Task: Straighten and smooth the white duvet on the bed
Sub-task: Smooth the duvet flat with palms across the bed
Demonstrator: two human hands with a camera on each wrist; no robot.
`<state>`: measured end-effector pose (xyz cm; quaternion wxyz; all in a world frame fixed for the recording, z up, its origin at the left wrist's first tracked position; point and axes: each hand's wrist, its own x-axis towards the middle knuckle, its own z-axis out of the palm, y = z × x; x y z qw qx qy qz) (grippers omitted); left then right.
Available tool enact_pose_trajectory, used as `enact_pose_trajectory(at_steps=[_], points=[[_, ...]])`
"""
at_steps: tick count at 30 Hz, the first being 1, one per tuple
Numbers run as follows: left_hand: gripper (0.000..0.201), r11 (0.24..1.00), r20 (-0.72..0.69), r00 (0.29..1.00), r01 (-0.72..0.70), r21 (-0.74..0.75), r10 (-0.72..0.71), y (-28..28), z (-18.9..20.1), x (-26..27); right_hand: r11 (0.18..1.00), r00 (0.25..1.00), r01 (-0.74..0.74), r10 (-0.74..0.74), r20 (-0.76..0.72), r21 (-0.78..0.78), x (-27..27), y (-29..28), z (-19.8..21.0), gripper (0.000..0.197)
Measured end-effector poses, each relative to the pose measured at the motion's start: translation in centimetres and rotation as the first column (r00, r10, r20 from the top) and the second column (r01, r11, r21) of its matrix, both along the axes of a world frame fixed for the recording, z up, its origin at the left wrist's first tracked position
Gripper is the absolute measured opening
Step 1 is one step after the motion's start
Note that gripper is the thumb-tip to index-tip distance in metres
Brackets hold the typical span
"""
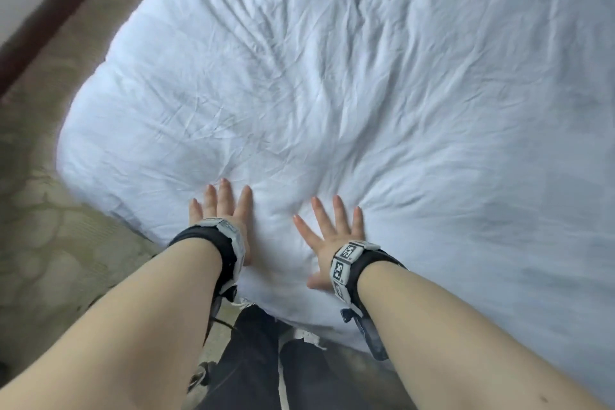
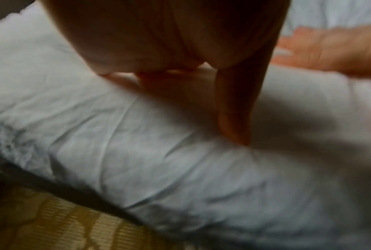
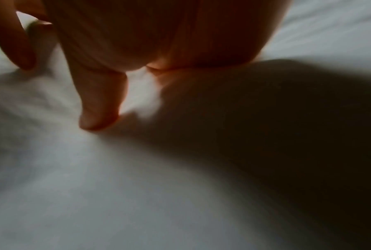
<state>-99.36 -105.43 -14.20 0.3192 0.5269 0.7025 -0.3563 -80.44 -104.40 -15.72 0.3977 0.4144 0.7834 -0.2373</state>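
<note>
Head view shows the duvet (image 1: 332, 76) spread over the bed, with its near corner in front of the person and many creases running away from the hands. The left hand (image 1: 221, 206) lies flat on it close to the edge, fingers straight and nearly together. The right hand (image 1: 332, 230) lies flat just beside it, fingers spread wide. Neither hand grips any cloth. In the left wrist view the edge of the duvet hangs above the carpet (image 2: 51, 225). The duvet looks soft, puffy and light, and it sinks under the palms. I judge that it will slide and bunch easily, so flat palms pushing outward suit the creases, and the corner is the place to take hold for straightening.
</note>
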Motion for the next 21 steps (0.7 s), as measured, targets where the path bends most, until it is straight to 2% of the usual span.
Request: enact_pose_trajectory(at_steps=[3, 4, 6, 9, 13, 17, 21], points=[[0.103, 0.993, 0.03, 0.998, -0.066, 0.099, 0.063, 3.4, 3.1, 2.8, 0.994, 0.998, 0.037, -0.043, -0.056, -0.101, 0.5, 2.5, 1.4, 0.095], [0.099, 0.986, 0.015, 1.0, -0.02, 0.163, 0.018, 5.8, 5.9, 4.1, 0.992, 0.99, 0.105, -0.111, -0.092, -0.068, 1.5, 4.5, 3.8, 0.087], [0.095, 0.975, 0.0, 0.999, 0.049, 0.216, -0.05, 8.4, 7.8, 4.9, 0.966, 0.957, 0.259, -0.26, -0.132, -0.023, 2.4, 6.9, 6.1, 0.079], [0.092, 0.919, -0.045, 0.989, 0.146, 0.366, -0.139, 13.0, 13.4, 7.4, 0.874, 0.876, 0.469, -0.443, -0.189, 0.125, 7.5, 11.0, 12.9, 0.082], [0.088, 0.853, -0.034, 0.98, 0.189, 0.486, -0.198, 18.7, 17.3, 11.0, 0.738, 0.785, 0.619, -0.584, -0.207, 0.268, 14.6, 16.0, 17.5, 0.088], [0.092, 0.836, 0.006, 0.966, 0.222, 0.502, -0.26, 24.1, 16.5, 14.4, 0.673, 0.752, 0.654, -0.626, -0.205, 0.344, 18.6, 21.6, 17.9, 0.089], [0.105, 0.85, 0.054, 0.94, 0.278, 0.448, -0.336, 29.0, 11.4, 17.8, 0.701, 0.776, 0.629, -0.589, -0.225, 0.336, 19.3, 28.2, 14.4, 0.089]])
